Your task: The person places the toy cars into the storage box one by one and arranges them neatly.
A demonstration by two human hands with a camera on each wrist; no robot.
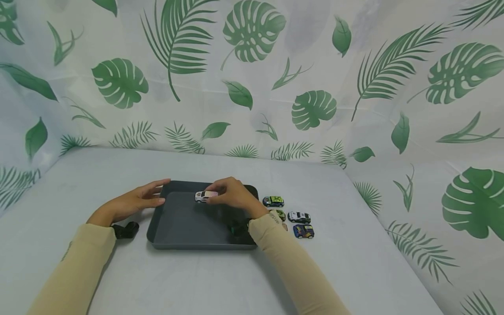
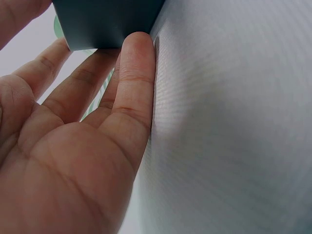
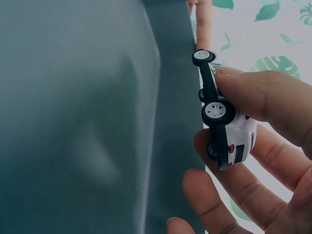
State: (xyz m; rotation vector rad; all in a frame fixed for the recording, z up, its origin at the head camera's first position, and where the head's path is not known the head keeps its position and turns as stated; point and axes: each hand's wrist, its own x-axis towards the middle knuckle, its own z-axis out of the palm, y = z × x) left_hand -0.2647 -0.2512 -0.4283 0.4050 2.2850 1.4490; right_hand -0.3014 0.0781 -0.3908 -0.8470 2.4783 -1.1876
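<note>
A dark grey rectangular tray [image 1: 185, 223] lies on the white table in the head view. Over its far part, my right hand [image 1: 232, 194] pinches a white toy car [image 1: 201, 196] between thumb and fingers. Seen close in the right wrist view, the toy car [image 3: 229, 131] shows its black underside and white-spoked wheels, held apart from the tray floor. My left hand [image 1: 131, 202] rests at the tray's left edge with fingers extended. In the left wrist view its fingertips touch the outer side of the tray wall [image 2: 107, 24].
Right of the tray stand several toy cars: a green-yellow one [image 1: 273, 201], a white-black one [image 1: 299, 217] and a dark blue one [image 1: 303, 231] among them. My right forearm partly hides others. A leaf-patterned cloth [image 1: 271, 105] rises behind the table.
</note>
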